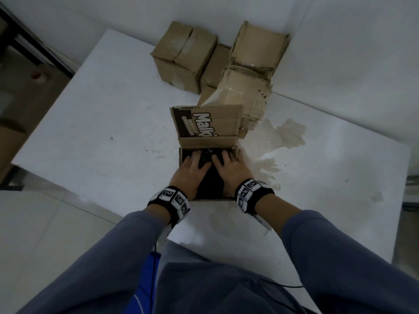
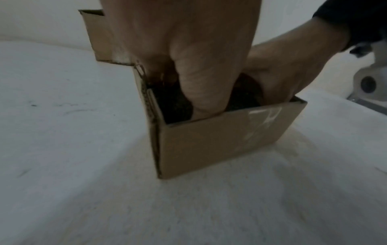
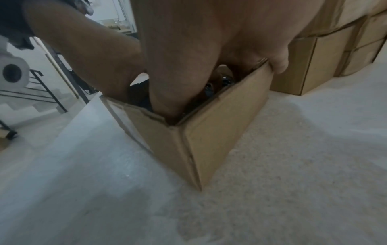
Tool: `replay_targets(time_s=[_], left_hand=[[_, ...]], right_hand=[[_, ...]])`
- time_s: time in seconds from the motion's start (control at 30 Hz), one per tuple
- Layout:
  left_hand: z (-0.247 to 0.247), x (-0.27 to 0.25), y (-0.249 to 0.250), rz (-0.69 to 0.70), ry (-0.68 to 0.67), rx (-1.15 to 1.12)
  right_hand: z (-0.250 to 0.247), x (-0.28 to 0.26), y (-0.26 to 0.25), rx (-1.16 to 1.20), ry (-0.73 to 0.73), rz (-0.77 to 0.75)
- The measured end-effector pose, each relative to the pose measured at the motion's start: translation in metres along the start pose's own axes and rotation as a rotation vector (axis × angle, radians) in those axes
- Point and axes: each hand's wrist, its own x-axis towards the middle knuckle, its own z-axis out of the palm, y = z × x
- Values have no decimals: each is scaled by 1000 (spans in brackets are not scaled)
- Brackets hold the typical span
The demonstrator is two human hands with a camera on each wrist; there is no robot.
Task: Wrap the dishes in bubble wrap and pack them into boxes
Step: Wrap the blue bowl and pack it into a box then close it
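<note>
From my feed this looks like a plain storeroom or packing area, not a home kitchen. A bare white table (image 1: 90,123) stands in a corner of blank white walls (image 1: 340,53), with taped cardboard boxes (image 1: 183,55) stacked at top centre. At upper left a black metal rack (image 1: 34,44) stands on a pale tiled floor (image 1: 45,234).

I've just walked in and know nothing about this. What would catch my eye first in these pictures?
Two bare hands, the left hand and right hand, press side by side on a dark bundle inside a small open cardboard box at the near edge of the white table. Its far flap stands up, printed in white letters. Behind it, closed cardboard boxes are piled against the wall.
</note>
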Motion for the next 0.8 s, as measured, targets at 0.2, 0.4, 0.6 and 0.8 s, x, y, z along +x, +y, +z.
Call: replay_targets(time_s=[0.2,0.4,0.6,0.8], left_hand=[[-10,-3,-21,95,-110,-255],[7,-13,-18,202,38,-249],[5,-7,-7,147,-11,-87],[2,-16,0,142,44,-147]], right_hand=[[7,-18,-24,118,21,120],[12,-40,-44,123,128,136],[16,-37,-36,224,128,70],[13,-49,-20,477,253,55]])
